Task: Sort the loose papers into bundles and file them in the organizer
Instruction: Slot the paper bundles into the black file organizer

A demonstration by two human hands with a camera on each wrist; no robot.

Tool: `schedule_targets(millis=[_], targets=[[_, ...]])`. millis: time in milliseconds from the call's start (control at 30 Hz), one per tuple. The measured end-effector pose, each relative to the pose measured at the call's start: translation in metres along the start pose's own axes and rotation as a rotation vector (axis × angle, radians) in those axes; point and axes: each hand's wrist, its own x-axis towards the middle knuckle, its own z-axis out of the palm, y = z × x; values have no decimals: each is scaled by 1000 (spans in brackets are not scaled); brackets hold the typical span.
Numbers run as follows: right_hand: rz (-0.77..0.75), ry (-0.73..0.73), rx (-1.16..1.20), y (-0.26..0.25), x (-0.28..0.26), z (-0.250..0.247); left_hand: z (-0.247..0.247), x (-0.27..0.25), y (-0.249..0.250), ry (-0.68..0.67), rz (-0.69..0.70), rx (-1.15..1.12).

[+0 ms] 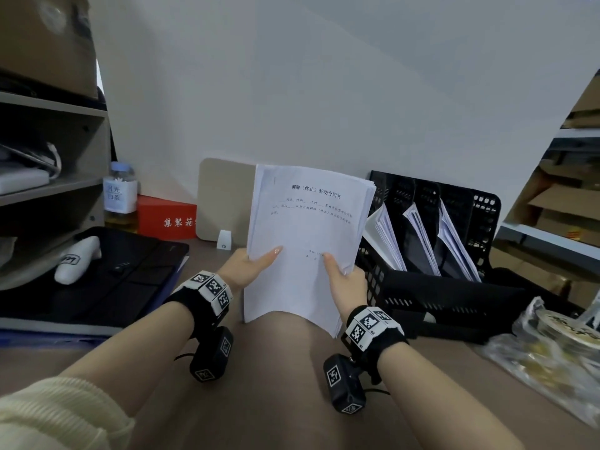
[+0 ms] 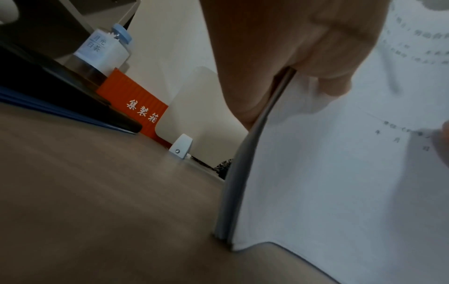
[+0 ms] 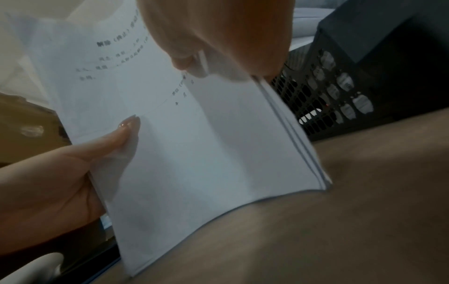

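Note:
I hold a thick bundle of white printed papers [image 1: 305, 228] [image 2: 340, 182] [image 3: 194, 153] upright, its lower edge standing on the brown desk [image 1: 276, 368]. My left hand [image 1: 250, 266] [image 2: 279, 57] grips the bundle's left edge, thumb across the front page. My right hand [image 1: 344, 277] [image 3: 218, 38] grips the right edge, its thumb on the front too. Just to the right stands the black mesh organizer [image 1: 431, 241] [image 3: 340, 92], with white paper bundles leaning in three of its slots.
A black folder [image 1: 107, 274] with a white object on it lies at the left, by a tea bottle [image 1: 120, 199] and a red box [image 1: 167, 219]. Shelves stand far left and far right. A clear plastic bag [image 1: 552, 352] lies at the right front.

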Motion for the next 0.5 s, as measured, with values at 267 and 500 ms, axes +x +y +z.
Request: schedule_targets(millis=[267, 500], targets=[[131, -56, 184, 1, -8, -3, 19, 3, 6, 58, 0, -75], [32, -67, 241, -29, -8, -33, 15, 12, 51, 88, 108, -90]])
